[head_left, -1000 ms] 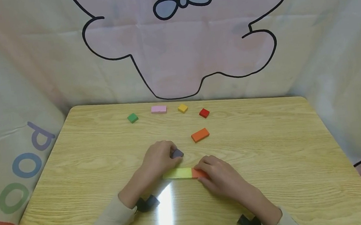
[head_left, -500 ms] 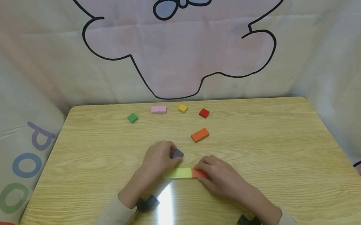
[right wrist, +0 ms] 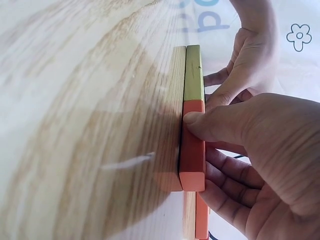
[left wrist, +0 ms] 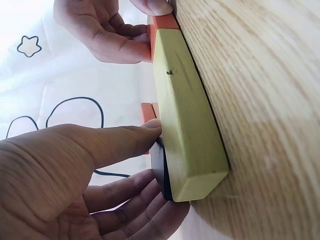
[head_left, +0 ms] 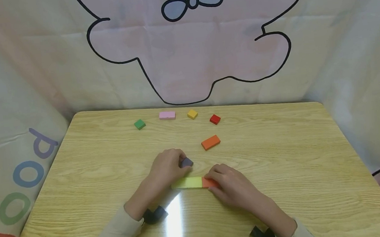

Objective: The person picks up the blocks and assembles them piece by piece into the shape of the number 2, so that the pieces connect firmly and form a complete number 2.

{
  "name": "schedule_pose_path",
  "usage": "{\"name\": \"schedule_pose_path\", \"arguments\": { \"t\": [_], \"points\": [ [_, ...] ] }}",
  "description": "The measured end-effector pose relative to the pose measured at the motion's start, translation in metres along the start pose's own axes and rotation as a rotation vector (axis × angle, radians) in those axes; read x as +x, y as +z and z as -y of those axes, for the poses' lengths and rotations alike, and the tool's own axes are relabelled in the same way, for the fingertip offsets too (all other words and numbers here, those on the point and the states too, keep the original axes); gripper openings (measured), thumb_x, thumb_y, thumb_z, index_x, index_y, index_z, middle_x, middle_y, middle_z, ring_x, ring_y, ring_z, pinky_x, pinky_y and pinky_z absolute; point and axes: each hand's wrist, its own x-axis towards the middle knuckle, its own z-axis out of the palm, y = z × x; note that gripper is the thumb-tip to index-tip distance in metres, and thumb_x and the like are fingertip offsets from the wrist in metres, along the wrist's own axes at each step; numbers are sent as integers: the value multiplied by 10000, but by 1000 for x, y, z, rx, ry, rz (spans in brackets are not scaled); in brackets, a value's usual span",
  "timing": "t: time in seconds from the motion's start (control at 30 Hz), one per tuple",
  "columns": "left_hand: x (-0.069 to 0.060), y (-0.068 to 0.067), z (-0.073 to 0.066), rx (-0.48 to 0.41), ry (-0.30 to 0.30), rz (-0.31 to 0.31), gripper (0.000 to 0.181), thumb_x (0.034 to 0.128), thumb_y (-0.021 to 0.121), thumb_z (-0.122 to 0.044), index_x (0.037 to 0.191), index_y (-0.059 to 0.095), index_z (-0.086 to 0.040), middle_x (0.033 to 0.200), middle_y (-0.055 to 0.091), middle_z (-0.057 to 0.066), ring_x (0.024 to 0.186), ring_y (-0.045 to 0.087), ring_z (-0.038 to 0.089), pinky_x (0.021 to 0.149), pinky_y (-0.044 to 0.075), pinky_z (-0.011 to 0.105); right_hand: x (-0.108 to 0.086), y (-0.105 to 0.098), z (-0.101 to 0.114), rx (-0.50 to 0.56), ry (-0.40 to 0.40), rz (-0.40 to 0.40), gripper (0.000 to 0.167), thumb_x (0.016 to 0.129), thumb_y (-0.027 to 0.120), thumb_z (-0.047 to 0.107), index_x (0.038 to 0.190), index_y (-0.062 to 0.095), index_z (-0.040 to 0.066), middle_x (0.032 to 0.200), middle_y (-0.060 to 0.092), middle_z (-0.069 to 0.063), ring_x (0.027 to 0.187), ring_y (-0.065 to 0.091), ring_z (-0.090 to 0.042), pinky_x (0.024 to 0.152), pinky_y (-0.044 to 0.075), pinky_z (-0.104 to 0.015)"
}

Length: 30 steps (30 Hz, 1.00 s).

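Observation:
My left hand [head_left: 166,165] pinches a dark purple-grey block [head_left: 187,162] between thumb and fingers, just behind a long yellow-green block [head_left: 188,183]. Part of the dark block is hidden by the fingers; in the left wrist view it shows beyond the long block. My right hand [head_left: 233,186] grips an orange-red block [right wrist: 192,145], thumb on its near side and fingers behind. That block lies end to end with the yellow-green block [left wrist: 187,110] on the table, the two touching in a straight row.
Behind the hands lies an orange block [head_left: 211,142]. Farther back are a green block [head_left: 140,124], a pink block [head_left: 167,115], a yellow block [head_left: 192,114] and a red block [head_left: 215,119]. Printed cloth [head_left: 238,52] stands behind the wooden table [head_left: 281,144].

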Motion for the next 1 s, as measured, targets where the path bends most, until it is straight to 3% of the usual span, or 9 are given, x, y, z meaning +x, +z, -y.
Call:
{"name": "schedule_pose_path", "arguments": {
  "t": [1.0],
  "points": [
    [-2, 1, -2, 11, -16, -4, 347, 867, 886, -282, 1100, 784, -46, 938, 742, 49, 779, 569, 178, 670, 405, 273, 0, 0, 1, -26, 1, 11, 260, 944, 812, 238, 1170, 756, 121, 1143, 724, -6, 1024, 675, -148, 881, 594, -343]
  ]
}}
